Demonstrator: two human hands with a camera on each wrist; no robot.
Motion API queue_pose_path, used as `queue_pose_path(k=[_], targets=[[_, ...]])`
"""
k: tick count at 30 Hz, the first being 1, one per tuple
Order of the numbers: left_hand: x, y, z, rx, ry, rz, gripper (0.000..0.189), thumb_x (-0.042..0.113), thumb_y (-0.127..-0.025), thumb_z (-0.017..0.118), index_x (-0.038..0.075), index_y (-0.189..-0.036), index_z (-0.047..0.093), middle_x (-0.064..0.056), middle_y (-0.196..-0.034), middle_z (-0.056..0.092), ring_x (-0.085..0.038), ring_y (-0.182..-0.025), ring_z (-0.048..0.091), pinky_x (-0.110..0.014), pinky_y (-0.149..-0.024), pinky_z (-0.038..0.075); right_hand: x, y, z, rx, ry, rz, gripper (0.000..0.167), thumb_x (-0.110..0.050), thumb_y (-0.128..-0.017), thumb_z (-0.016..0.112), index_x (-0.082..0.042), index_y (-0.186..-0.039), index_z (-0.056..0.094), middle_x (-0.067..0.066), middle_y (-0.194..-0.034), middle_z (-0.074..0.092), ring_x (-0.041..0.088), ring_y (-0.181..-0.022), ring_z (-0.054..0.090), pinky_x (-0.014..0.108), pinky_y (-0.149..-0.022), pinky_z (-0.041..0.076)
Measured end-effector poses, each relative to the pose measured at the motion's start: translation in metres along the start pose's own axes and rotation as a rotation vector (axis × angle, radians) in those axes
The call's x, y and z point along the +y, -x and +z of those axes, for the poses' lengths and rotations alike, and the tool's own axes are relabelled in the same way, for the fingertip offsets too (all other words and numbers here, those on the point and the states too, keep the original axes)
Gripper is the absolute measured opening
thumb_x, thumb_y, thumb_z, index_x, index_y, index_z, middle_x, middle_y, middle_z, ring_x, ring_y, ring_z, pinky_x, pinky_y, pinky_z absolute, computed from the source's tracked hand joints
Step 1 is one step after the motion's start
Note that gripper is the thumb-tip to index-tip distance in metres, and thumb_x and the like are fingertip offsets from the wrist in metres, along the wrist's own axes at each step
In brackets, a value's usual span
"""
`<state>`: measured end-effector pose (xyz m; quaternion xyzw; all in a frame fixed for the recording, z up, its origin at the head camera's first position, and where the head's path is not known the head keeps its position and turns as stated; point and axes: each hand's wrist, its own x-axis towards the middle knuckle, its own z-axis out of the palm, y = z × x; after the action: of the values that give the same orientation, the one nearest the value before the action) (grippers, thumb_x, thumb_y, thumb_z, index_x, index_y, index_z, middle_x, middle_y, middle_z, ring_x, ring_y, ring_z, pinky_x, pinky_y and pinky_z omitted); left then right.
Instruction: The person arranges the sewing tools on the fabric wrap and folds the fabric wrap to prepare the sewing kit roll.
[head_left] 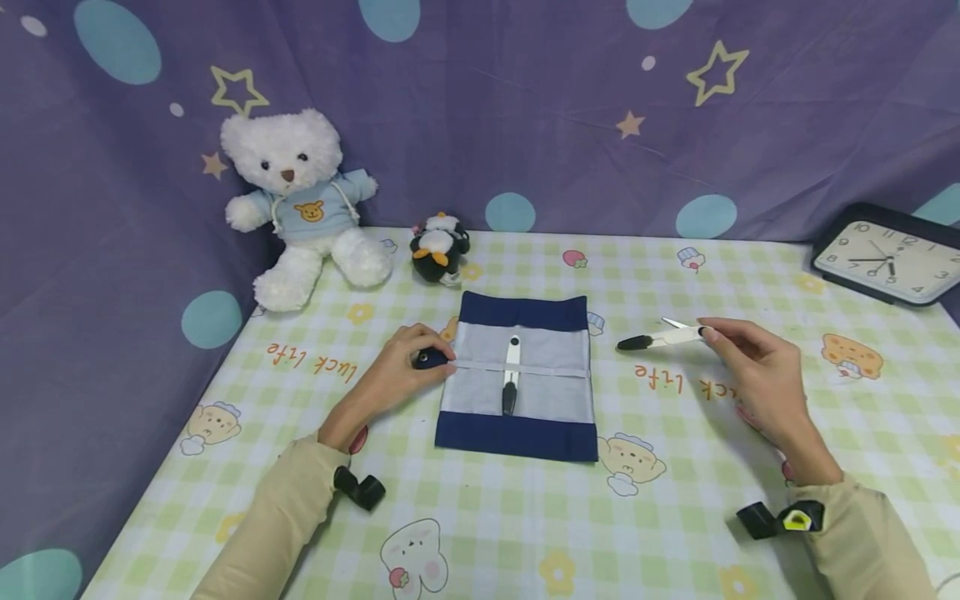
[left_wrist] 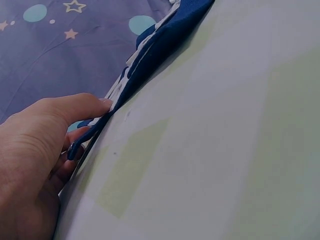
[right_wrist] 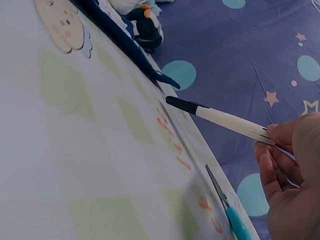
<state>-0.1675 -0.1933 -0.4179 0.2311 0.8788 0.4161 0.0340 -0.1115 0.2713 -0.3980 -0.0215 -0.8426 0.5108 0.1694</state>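
A navy and pale grey fabric pouch (head_left: pixel 553 392) lies spread open on the table, a narrow band across its middle. Under that band sits a slim white tool with a black end (head_left: pixel 512 375). My left hand (head_left: pixel 401 367) pinches the pouch's left edge beside a navy tab (head_left: pixel 430 358); the left wrist view shows the thumb (left_wrist: pixel 92 106) on top of the cloth. Right of the pouch, my right hand (head_left: pixel 757 375) holds a similar slim white tool (right_wrist: pixel 232 123) between thumb and fingers, its black end pointing toward the pouch.
Scissors with teal handles (right_wrist: pixel 237 222) lie behind the right hand, mostly hidden in the head view. A white teddy bear (head_left: pixel 307 208) and a small penguin toy (head_left: pixel 438 248) sit at the back left. A black-framed clock (head_left: pixel 892 254) stands at the back right, before a purple curtain (head_left: pixel 540 125).
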Motion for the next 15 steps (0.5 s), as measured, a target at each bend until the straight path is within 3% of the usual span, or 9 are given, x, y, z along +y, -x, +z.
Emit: queue_pose_path(k=[7,15], targets=[[0.0,0.0,0.0,0.001,0.0,0.006,0.008,0.023,-0.094,0.08,0.02,-0.101,0.077,0.001,-0.112,0.061,-0.026,-0.109,0.05,-0.049,-0.094,0.041,-0.007,-0.009,0.009,-0.029,-0.065,-0.021,0.029,-0.019,-0.102,0.069,0.001,-0.123,0.073,-0.011,-0.106,0.073,0.009,-0.091,0.063,0.014,-0.079,0.046],[0.0,0.0,0.0,-0.002,0.01,0.006,0.008,0.022,-0.094,0.08,0.019,-0.101,0.077,0.0,-0.112,0.061,-0.026,-0.11,0.049,-0.05,-0.095,0.041,-0.014,-0.018,0.027,-0.091,-0.191,-0.109,0.024,-0.006,-0.101,0.069,0.009,-0.119,0.072,-0.008,-0.108,0.075,0.006,-0.09,0.067,0.015,-0.08,0.05]])
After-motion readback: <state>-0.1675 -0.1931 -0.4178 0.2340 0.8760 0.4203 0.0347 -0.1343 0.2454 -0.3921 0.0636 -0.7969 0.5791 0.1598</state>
